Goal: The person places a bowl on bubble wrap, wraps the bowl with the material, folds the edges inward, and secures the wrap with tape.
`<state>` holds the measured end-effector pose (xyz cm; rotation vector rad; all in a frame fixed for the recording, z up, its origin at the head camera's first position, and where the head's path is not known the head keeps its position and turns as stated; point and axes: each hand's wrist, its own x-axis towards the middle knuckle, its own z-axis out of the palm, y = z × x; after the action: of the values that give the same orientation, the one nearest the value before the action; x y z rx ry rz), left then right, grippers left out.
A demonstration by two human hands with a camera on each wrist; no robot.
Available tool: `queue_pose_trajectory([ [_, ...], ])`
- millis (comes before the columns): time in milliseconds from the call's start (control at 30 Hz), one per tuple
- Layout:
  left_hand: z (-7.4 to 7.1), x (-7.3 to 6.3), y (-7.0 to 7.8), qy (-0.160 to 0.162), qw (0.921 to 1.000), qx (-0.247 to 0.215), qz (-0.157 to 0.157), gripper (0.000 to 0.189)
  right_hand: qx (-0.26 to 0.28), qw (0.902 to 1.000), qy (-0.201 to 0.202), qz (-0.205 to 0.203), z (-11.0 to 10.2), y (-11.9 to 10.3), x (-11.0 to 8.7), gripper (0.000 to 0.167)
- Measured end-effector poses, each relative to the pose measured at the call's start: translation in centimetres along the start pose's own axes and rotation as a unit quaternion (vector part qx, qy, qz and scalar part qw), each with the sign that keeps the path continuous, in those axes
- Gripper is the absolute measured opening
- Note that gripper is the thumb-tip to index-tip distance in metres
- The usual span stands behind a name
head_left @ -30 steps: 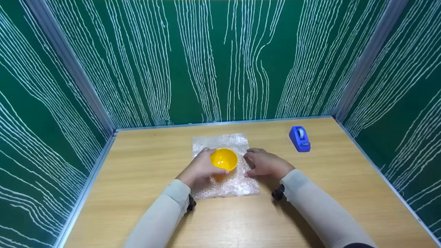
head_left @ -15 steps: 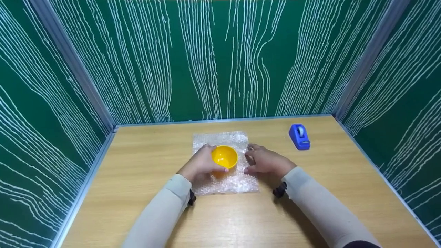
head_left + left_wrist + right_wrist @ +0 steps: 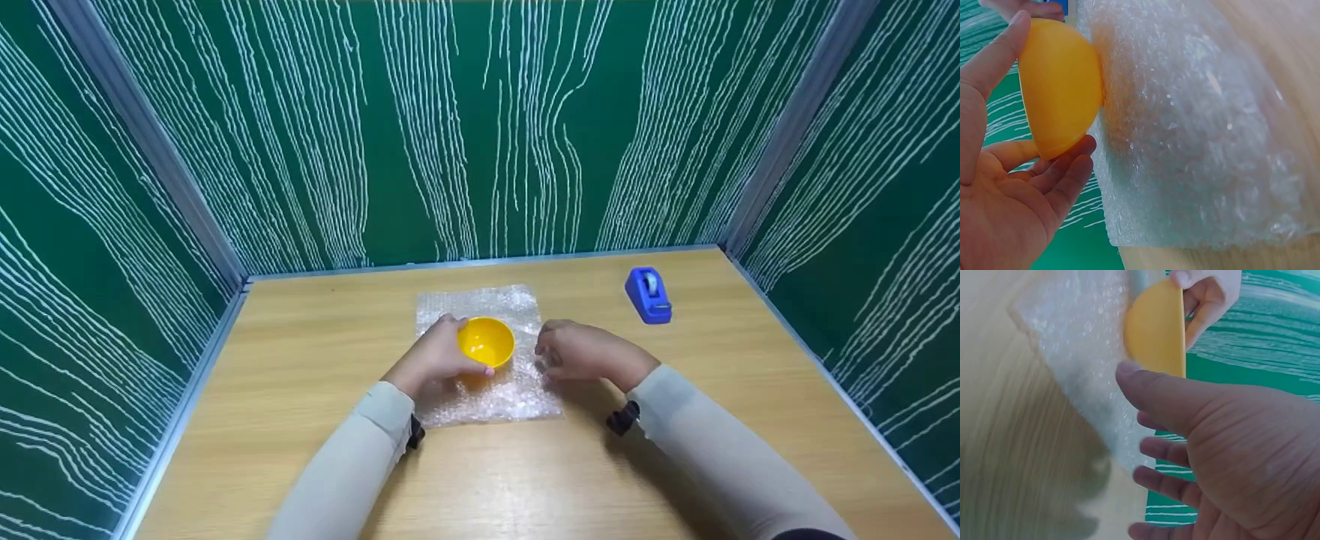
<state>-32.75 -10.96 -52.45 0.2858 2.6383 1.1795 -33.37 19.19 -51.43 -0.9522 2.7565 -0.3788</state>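
A yellow bowl (image 3: 487,343) stands on a sheet of bubble wrap (image 3: 517,401), its hollow facing up. My left hand (image 3: 439,352) grips the bowl from its left side. The left wrist view shows the thumb at the rim and the fingers round the bowl's outer wall (image 3: 1064,84). By the right edge of the bubble wrap is my right hand (image 3: 589,351), apart from the bowl. Its thumb and fingers are spread and loosely bent in the right wrist view, with nothing seen between them; whether a fingertip touches the wrap I cannot tell.
A blue tape dispenser (image 3: 649,296) with a roll in it stands at the back right of the wooden table (image 3: 315,360). Green walls (image 3: 420,135) with white wavy lines enclose the table at the back and on both sides.
My right hand has shifted slightly right, and its fingers look more bent in the head view. The left hand keeps its grip on the bowl, which stays on the bubble wrap.
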Motion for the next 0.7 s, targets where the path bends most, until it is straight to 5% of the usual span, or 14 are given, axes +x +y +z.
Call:
queue_pose_trajectory([
  [700, -0.4, -0.2, 0.3, -0.007, 0.9997, 0.003, -0.024, 0.093, 0.012, 0.9981, -0.059, -0.012, 0.4, -1.4, -1.7, 0.039],
])
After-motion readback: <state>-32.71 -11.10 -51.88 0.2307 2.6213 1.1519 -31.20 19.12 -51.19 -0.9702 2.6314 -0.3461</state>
